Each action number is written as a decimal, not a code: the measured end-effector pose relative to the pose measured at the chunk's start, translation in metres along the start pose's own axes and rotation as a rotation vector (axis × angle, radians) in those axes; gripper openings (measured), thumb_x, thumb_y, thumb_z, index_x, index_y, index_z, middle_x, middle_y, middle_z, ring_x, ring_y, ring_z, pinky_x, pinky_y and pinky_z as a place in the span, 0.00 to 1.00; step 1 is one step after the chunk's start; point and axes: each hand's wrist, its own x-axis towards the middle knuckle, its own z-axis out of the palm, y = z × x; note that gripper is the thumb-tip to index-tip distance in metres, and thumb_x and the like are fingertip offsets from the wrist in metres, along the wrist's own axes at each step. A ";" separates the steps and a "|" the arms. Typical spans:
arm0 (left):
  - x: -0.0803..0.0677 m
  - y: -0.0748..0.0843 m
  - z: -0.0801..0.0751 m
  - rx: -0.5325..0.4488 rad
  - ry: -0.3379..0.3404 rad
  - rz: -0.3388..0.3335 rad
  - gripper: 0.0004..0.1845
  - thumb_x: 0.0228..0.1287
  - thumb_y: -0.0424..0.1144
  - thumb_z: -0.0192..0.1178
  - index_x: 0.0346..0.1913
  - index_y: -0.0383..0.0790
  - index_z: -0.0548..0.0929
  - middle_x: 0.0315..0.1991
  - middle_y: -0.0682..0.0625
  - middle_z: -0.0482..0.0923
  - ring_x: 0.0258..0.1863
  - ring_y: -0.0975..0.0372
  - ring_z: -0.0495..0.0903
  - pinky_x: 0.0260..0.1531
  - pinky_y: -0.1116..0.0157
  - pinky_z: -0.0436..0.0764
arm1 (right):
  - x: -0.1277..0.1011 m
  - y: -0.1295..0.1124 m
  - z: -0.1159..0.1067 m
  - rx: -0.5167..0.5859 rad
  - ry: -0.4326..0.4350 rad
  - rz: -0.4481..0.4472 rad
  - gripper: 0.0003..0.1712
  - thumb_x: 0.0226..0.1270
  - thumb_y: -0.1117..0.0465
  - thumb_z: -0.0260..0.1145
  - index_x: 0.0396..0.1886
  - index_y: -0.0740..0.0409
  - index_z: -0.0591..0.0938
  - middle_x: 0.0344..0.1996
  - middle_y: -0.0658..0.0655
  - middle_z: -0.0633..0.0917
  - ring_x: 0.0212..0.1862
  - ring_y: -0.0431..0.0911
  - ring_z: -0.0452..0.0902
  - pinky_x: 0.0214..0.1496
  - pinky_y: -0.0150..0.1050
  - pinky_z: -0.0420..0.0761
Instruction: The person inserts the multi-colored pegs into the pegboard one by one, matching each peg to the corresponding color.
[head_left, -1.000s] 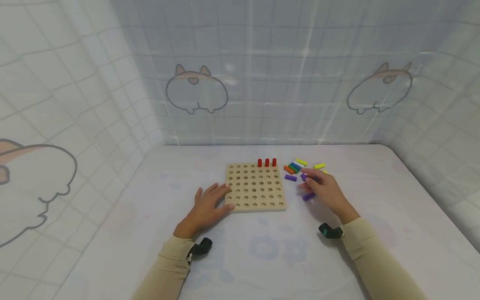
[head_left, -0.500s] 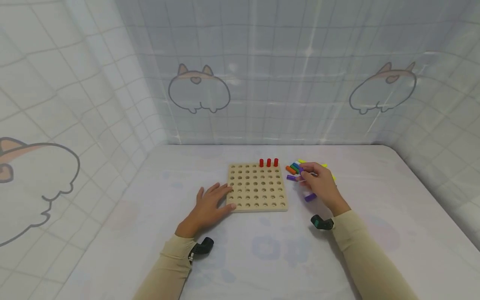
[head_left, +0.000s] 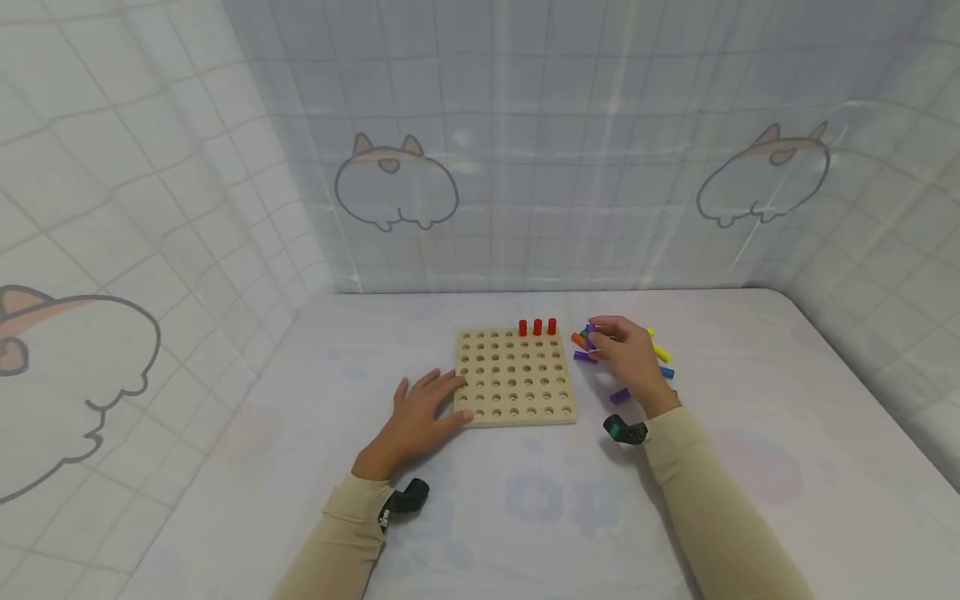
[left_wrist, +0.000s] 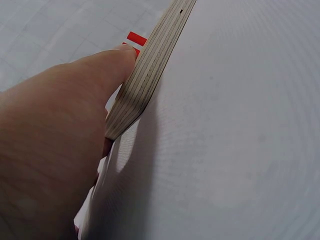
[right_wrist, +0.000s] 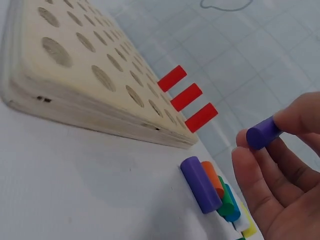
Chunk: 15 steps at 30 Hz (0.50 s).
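Note:
A square pegboard [head_left: 487, 376] with rows of round holes lies mid-table. Three red pegs [head_left: 537, 327] stand in its far row, toward the right corner. My left hand [head_left: 416, 423] rests at the board's near left edge, fingers extended; in the left wrist view the thumb [left_wrist: 117, 62] lies on the top edge. My right hand [head_left: 633, 364] is to the right of the board, over the loose pegs. Thumb and fingers pinch a purple peg [right_wrist: 262, 134], tilted and raised off the table in the right wrist view.
Beneath and beside my right hand lie loose pegs: a purple peg [right_wrist: 201, 184], an orange peg [right_wrist: 212, 177], plus green, blue and white ones. A yellow peg [head_left: 662, 352], a blue peg [head_left: 667, 372] and another purple peg [head_left: 620, 396] lie around the wrist. A tiled-pattern curtain encloses the table.
My right hand has taken up the purple peg and moved left and away from me with it, toward the board's far right corner. The left hand stays on the board.

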 end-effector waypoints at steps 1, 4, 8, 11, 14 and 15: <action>0.000 0.000 0.000 0.001 0.001 -0.001 0.36 0.69 0.63 0.55 0.75 0.52 0.68 0.75 0.51 0.62 0.77 0.51 0.52 0.69 0.35 0.36 | 0.002 0.001 0.002 0.006 0.005 -0.001 0.20 0.74 0.59 0.64 0.62 0.60 0.78 0.55 0.60 0.80 0.53 0.52 0.82 0.50 0.37 0.84; -0.001 -0.001 0.000 -0.001 0.002 0.004 0.36 0.69 0.63 0.56 0.75 0.52 0.68 0.75 0.50 0.63 0.77 0.51 0.52 0.69 0.34 0.36 | 0.007 0.004 0.006 0.028 0.010 -0.007 0.19 0.74 0.60 0.64 0.60 0.60 0.78 0.55 0.61 0.81 0.54 0.53 0.82 0.50 0.35 0.83; -0.001 -0.002 0.001 0.001 0.003 0.015 0.36 0.69 0.63 0.56 0.75 0.51 0.68 0.75 0.50 0.63 0.77 0.50 0.53 0.69 0.34 0.36 | 0.013 0.006 0.014 0.040 -0.003 -0.001 0.18 0.75 0.61 0.62 0.60 0.60 0.77 0.54 0.62 0.81 0.55 0.53 0.82 0.51 0.35 0.83; -0.001 -0.002 0.001 0.005 0.006 0.018 0.36 0.69 0.63 0.56 0.75 0.51 0.68 0.75 0.50 0.63 0.77 0.50 0.53 0.69 0.34 0.37 | 0.017 0.005 0.020 0.011 -0.009 0.001 0.17 0.75 0.62 0.61 0.60 0.59 0.77 0.53 0.60 0.81 0.53 0.51 0.82 0.51 0.37 0.83; -0.001 -0.001 0.000 0.003 0.007 0.016 0.36 0.69 0.62 0.56 0.75 0.51 0.68 0.75 0.50 0.63 0.77 0.50 0.53 0.69 0.34 0.36 | 0.021 0.003 0.026 -0.033 -0.004 -0.018 0.16 0.75 0.62 0.61 0.59 0.58 0.78 0.52 0.59 0.82 0.53 0.50 0.82 0.52 0.38 0.83; -0.001 0.000 -0.001 0.003 0.007 0.015 0.36 0.69 0.62 0.57 0.75 0.51 0.68 0.75 0.50 0.63 0.77 0.50 0.53 0.69 0.34 0.36 | 0.022 0.003 0.028 -0.044 0.001 -0.026 0.16 0.75 0.62 0.62 0.59 0.58 0.78 0.52 0.59 0.82 0.53 0.50 0.82 0.52 0.39 0.83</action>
